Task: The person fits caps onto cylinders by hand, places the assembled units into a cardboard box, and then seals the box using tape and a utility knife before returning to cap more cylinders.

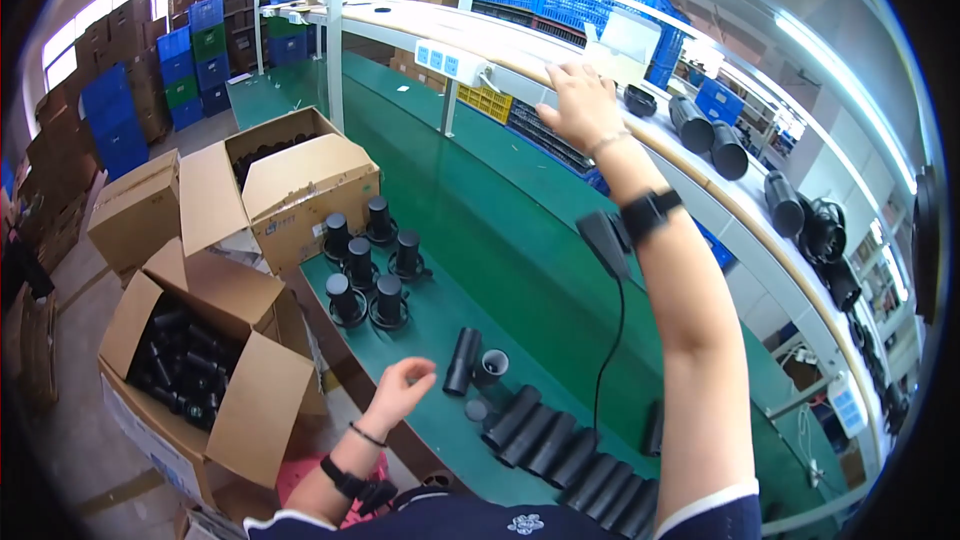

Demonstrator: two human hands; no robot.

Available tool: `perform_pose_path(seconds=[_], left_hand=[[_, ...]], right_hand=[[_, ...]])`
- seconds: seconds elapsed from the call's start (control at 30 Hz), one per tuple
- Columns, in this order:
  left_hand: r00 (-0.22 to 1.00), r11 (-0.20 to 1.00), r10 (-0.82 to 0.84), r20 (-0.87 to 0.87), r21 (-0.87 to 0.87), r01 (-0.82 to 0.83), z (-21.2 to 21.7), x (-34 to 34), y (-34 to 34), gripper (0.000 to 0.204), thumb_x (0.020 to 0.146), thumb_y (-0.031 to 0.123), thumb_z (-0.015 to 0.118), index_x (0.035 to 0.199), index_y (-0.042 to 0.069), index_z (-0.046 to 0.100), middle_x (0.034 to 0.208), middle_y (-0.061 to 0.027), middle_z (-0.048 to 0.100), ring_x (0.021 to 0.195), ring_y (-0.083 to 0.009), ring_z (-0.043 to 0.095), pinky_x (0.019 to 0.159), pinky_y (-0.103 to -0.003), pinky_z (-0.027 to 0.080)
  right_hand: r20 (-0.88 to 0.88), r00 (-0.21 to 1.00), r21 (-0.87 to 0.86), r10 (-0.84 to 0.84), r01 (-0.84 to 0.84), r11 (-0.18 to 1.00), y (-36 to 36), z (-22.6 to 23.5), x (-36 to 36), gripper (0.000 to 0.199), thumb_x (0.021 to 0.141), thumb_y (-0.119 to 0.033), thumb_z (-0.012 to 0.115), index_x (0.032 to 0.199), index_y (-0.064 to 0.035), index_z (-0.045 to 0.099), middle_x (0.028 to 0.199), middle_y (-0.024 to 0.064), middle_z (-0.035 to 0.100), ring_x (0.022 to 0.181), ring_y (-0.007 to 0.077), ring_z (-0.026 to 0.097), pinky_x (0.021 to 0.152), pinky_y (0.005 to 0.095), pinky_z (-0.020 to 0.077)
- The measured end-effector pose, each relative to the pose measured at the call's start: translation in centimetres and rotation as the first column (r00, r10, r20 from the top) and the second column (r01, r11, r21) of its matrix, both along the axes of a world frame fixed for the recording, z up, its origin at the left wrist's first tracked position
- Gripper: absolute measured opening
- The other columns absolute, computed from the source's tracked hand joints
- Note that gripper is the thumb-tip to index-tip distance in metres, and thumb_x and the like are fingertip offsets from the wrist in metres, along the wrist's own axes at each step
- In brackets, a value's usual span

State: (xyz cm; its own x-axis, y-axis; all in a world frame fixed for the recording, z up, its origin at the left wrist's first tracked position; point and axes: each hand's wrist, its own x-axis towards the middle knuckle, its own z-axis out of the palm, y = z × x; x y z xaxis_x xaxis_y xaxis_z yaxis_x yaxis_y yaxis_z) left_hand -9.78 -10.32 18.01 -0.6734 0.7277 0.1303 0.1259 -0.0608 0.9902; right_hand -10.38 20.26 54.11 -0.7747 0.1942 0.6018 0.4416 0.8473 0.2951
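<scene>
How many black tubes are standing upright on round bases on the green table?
6, clustered beside the cardboard box: two at the back, two in the middle, two in front. None look hidden.

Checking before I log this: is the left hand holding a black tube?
No, the left hand is open and empty, beside the black tube on the green table.

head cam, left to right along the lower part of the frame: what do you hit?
Open cardboard box of black tubes → left hand → single lying black tube → row of lying black tubes → right forearm, whose right hand reaches up to the shelf.
</scene>
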Motion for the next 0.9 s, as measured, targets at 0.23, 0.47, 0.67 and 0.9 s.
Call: perform_pose_path(seconds=[0.23, 0.47, 0.67, 0.9], left_hand=[[0.968, 0.981, 0.186, 0.170, -0.081, -0.175, -2.6, -1.7, -7.0, 0.017, 0.084, 0.009, 0.067, 0.098, -0.002, 0.065, 0.084, -0.0052, 0.066, 0.079, -0.0099, 0.061, 0.068, -0.024, 0.049], [0.998, 0.993, 0.015, 0.060, -0.115, -0.008, -1.2, -2.7, -3.2, 0.015, 0.087, 0.004, 0.063, 0.100, -0.002, 0.063, 0.091, -0.0039, 0.065, 0.084, -0.0097, 0.059, 0.075, -0.024, 0.047], [0.852, 0.861, -0.478, 0.213, -0.077, 0.502, 2.3, 3.8, 6.1, 0.018, 0.088, 0.004, 0.062, 0.105, -0.002, 0.062, 0.098, -0.0049, 0.065, 0.091, -0.0111, 0.059, 0.083, -0.024, 0.046], [0.107, 0.032, -0.927, 0.358, -0.209, 0.977, 1.3, 20.3, 8.2, 0.028, 0.090, 0.008, 0.061, 0.118, 0.001, 0.057, 0.106, -0.0041, 0.062, 0.101, -0.0106, 0.056, 0.087, -0.025, 0.046]], right_hand=[[0.310, 0.900, -0.229, -0.305, 0.382, 0.895, 2.6, 2.7, -7.8, 0.070, 0.071, -0.055, 0.074, 0.117, -0.0040, 0.060, 0.120, 0.0137, 0.060, 0.118, 0.0246, 0.053, 0.095, 0.0510, 0.0379], [-0.196, 0.980, 0.000, -0.017, 0.017, 1.000, 4.1, 0.4, -5.1, 0.013, 0.075, -0.005, 0.057, 0.081, -0.0049, 0.069, 0.084, 0.0194, 0.067, 0.084, 0.0350, 0.067, 0.076, 0.0430, 0.0540], [-0.655, 0.699, -0.019, 0.288, -0.396, 0.918, -5.2, -4.4, 10.3, 0.004, 0.082, -0.008, 0.056, 0.084, -0.0041, 0.057, 0.072, 0.0165, 0.061, 0.070, 0.0364, 0.061, 0.063, 0.0441, 0.0483], [-0.685, -0.052, -0.468, -0.727, -0.733, 0.494, -20.2, -27.2, 44.7, 0.044, 0.091, -0.009, 0.058, 0.131, 0.0047, 0.046, 0.109, 0.0163, 0.065, 0.096, 0.0165, 0.064, 0.085, 0.0265, 0.0499]])
